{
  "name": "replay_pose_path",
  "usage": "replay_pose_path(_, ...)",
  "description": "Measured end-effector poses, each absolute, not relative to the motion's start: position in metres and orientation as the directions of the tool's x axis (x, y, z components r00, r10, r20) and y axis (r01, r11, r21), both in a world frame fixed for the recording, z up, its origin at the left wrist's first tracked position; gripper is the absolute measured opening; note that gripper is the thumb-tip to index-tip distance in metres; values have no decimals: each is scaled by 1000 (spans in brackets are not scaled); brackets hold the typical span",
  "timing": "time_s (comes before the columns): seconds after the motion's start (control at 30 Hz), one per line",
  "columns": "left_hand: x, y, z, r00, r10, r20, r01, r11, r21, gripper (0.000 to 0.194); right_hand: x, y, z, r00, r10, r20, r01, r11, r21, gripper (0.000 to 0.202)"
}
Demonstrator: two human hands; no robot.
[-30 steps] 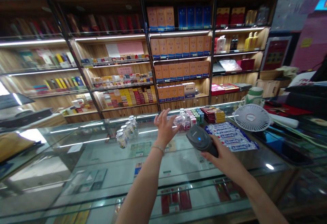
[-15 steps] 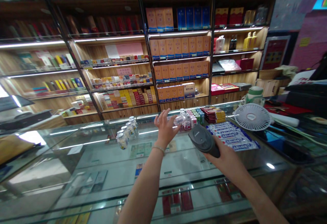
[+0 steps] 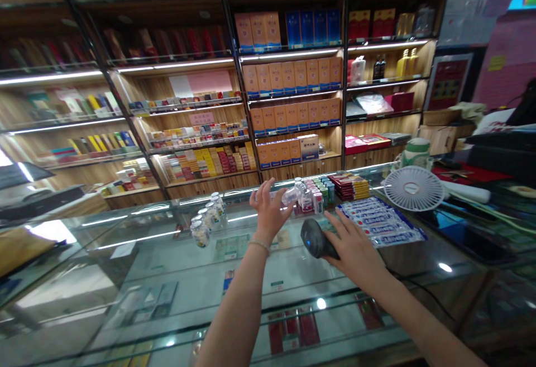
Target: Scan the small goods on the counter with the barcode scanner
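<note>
My left hand is over the glass counter, its fingers curved around a small clear bottle held on its side. Part of the bottle is hidden by the fingers. A dark grey barcode scanner with a small blue light is in my right hand. Its handle lies under the palm, and some of my fingers reach out loosely above it. Just beyond are small pink-capped bottles and stacked red and yellow packs. Blue-and-white packets lie beside my right hand.
Several small white-capped jars stand in a row on the left of the glass counter. A white fan and a green-lidded flask are at the right. Shelves of boxes line the back wall.
My right hand has turned the scanner, lowered it and moved it slightly left, and some fingers have stretched out. A blue light now shows on it. My left hand has hardly moved.
</note>
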State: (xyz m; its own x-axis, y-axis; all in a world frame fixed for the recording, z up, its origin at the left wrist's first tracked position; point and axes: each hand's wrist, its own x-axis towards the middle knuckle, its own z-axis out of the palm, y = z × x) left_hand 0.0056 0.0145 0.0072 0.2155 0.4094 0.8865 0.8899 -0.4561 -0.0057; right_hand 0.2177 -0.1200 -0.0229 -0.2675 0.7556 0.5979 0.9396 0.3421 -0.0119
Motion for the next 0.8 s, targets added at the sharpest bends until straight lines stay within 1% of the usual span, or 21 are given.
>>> replay_pose_path(0.1, 6, 14, 7, 208, 414, 886, 888, -460, 6, 40, 215, -116, -30, -280, 745, 606, 939, 343, 12, 32)
replay_pose_path(0.23, 7, 14, 8, 209, 416, 885, 887, -461, 7, 39, 214, -115, -34, -302, 757, 580, 934, 357, 20, 35)
replay_pose_path(0.43, 7, 12, 9, 226, 416, 881, 886, -464, -8, 38, 217, -116, -37, -338, 779, 528, 909, 415, -30, 37)
replay_pose_path(0.53, 8, 12, 9, 230, 418, 879, 885, -465, -10, 37, 220, -119, -39, -374, 798, 473, 888, 456, -68, 48)
replay_pose_path(0.63, 8, 11, 9, 231, 420, 878, 889, -458, -15, 38, 223, -121, -40, -405, 807, 429, 874, 480, -78, 60)
replay_pose_path(0.7, 8, 11, 9, 233, 418, 878, 889, -458, -18, 38, 223, -122, -39, -407, 806, 430, 875, 479, -69, 62)
replay_pose_path(0.8, 8, 10, 10, 236, 416, 878, 885, -464, -18, 38, 222, -122, -36, -400, 799, 449, 885, 464, -38, 61)
